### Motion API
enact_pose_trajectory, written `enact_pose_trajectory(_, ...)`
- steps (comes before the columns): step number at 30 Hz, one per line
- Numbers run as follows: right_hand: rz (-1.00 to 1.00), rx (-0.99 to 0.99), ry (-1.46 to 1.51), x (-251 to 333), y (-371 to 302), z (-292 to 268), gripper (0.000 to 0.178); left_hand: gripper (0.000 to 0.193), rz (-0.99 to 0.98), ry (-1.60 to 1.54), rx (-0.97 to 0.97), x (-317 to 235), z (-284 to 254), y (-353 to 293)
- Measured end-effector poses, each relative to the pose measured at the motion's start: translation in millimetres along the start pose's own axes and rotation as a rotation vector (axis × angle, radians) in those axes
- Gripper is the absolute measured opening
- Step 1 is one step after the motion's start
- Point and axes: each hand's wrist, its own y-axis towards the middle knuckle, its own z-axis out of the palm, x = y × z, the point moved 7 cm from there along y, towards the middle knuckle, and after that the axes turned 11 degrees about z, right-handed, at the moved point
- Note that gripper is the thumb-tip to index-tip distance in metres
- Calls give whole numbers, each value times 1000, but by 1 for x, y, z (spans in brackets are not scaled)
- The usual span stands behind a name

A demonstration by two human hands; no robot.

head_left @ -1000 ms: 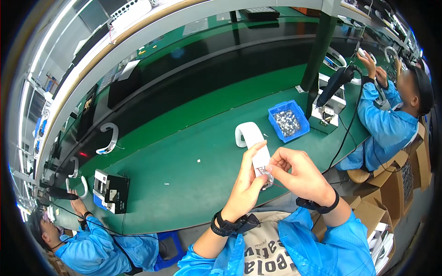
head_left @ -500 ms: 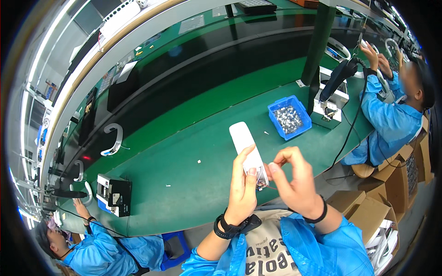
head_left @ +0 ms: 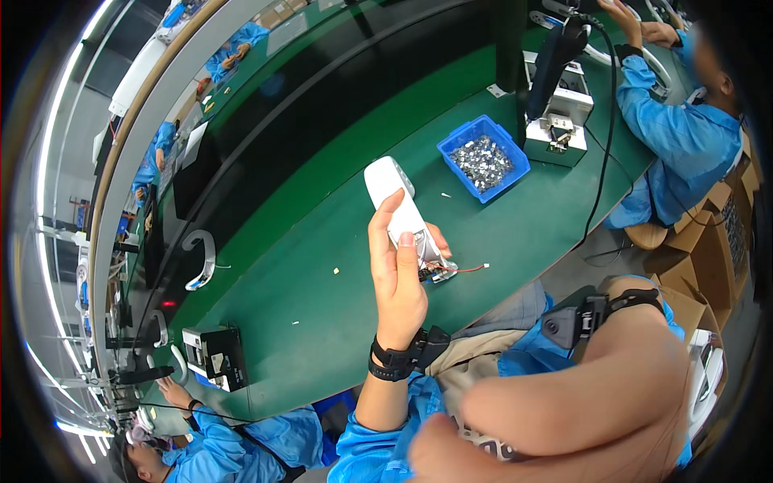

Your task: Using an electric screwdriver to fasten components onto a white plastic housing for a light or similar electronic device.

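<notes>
My left hand [head_left: 398,294] is wrapped round a long white plastic housing [head_left: 392,193] and holds it tilted above the green bench. From the housing's near end, small electronic parts show, and a thin red and dark wire [head_left: 467,268] with a small white plug sticks out to the right. Large and blurred, my right hand [head_left: 564,410] is close to the camera at the lower right, away from the housing. Its fingertips are smeared, so I cannot make out whether anything is in them.
A blue bin [head_left: 491,189] of small metal parts stands beyond the housing. Behind it is a bench machine [head_left: 557,133] with a black cable; another machine [head_left: 217,354] is at left. Co-workers in blue sit on both sides. Cardboard boxes [head_left: 684,266] are at right.
My right hand has left the housing's wire end and come back toward the camera. The wire now hangs free to the right. The view has shifted; my left hand keeps its hold.
</notes>
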Motion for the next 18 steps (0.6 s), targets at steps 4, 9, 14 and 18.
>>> enact_pose_trajectory(4,84,178,-21,4,-169,-65,9,47,-7,29,-72,-8,-31,-8)
enact_pose_trajectory(9,299,276,-221,-5,8,-28,11,47,-7,-57,28,7,0,3)
enact_pose_trajectory(14,336,299,-115,-8,38,-37,13,47,-3,-35,-16,4,-15,-2)
enact_pose_trajectory(18,351,316,-40,-9,54,-42,14,46,12,-24,-27,4,-22,-5)
